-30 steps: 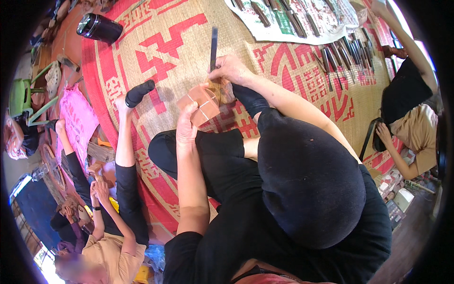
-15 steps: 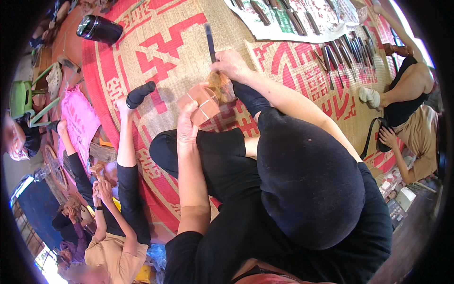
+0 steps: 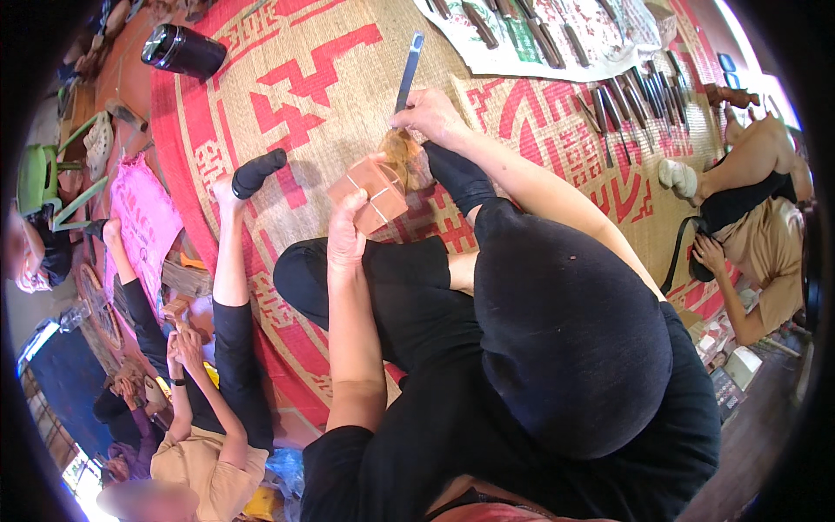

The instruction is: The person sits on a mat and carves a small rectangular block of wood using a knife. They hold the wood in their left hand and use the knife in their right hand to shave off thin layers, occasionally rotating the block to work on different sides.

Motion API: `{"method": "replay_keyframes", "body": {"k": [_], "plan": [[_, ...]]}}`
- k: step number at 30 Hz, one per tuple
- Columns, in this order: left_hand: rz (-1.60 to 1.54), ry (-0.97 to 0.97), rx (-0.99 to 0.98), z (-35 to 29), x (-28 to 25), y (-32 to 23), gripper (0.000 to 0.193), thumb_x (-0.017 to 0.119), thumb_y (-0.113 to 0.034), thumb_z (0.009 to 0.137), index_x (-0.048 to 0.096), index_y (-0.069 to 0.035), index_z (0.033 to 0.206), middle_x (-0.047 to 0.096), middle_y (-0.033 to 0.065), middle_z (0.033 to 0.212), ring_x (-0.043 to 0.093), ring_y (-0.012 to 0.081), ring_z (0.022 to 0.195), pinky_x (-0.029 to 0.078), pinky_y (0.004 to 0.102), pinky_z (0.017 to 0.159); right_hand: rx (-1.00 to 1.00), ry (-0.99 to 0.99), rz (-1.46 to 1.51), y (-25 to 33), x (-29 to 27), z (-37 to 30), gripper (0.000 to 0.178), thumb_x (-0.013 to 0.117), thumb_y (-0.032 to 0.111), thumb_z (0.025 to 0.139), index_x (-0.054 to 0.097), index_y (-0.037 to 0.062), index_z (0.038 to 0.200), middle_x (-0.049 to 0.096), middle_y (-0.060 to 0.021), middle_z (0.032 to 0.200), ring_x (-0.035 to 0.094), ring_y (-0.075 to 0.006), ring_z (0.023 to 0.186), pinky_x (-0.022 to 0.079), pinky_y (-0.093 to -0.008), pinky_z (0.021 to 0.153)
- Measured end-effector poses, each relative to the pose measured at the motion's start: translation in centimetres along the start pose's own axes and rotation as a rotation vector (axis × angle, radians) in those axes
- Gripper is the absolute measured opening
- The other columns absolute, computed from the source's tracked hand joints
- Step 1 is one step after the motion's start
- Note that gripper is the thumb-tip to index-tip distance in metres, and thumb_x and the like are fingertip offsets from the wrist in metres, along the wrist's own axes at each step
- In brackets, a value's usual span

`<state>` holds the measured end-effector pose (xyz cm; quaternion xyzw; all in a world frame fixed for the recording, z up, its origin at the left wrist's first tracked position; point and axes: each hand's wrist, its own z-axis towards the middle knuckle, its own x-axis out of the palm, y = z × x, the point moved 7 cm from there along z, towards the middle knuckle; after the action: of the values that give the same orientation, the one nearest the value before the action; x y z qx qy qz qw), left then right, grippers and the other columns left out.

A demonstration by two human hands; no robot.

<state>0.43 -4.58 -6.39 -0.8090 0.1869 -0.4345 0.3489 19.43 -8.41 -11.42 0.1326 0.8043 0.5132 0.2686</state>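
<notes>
My left hand [image 3: 348, 228] is closed around the near side of a reddish-brown wooden block [image 3: 383, 204] marked with crossing white lines. The block's far side meets a rough, yellow-brown lump [image 3: 405, 158], seemingly wood, lying beside my black-socked right foot [image 3: 457, 178]. Just beyond that lump, my right hand [image 3: 430, 115] grips a long, narrow, flat tool [image 3: 409, 71]. Its dark length points away from me and ends in a paler bluish tip. The part of the tool inside my fist is hidden, so its exact kind is unclear.
A red and tan woven mat [image 3: 330, 113] lies below. Several dark-handled carving tools [image 3: 626, 100] lie at the far right, others on a white printed sheet [image 3: 513, 61]. A black cylindrical container [image 3: 183, 52] lies far left. People sit at left [image 3: 209, 452] and right [image 3: 765, 244].
The tool in my right hand has tilted, its far end swinging right and showing a paler face. The block has shifted very slightly right. The seated person at right has leaned a little.
</notes>
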Motion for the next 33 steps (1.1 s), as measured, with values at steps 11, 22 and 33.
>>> {"method": "replay_keyframes", "body": {"k": [11,22,33], "plan": [[0.487,0.035,0.067,-2.8,4.6,0.0,0.078,0.062,-0.047,0.063,0.045,-0.004,0.125,0.046,0.0151,0.122,0.041,0.022,0.119,0.028,0.0332,0.102,0.119,-0.012,0.198,-0.9,0.1,-1.5,0.018,0.069,0.014,0.067,0.065,-0.0014,0.076,0.063,-0.0082,0.066,0.06,-0.0142,0.06,0.047,-0.0268,0.058],[0.875,0.062,0.362,-3.3,5.1,1.0,0.057,0.062,-0.044,0.066,0.061,-0.001,0.103,0.046,0.0102,0.126,0.018,0.034,0.134,0.02,0.0446,0.107,-0.005,-0.033,0.158,0.6,-1.2,-4.7,0.019,0.066,0.017,0.072,0.067,0.0011,0.082,0.064,-0.0061,0.072,0.058,-0.0132,0.068,0.045,-0.0255,0.065],[1.152,0.108,0.633,-4.9,7.0,1.1,0.038,0.067,-0.033,0.065,0.065,-0.011,0.096,0.052,0.0074,0.119,0.028,0.0447,0.127,0.025,0.0506,0.105,-0.041,0.019,0.408,1.4,-2.6,-6.9,0.012,0.064,0.006,0.077,0.06,0.0022,0.087,0.061,-0.0043,0.077,0.058,-0.0098,0.064,0.046,-0.021,0.058]]}}
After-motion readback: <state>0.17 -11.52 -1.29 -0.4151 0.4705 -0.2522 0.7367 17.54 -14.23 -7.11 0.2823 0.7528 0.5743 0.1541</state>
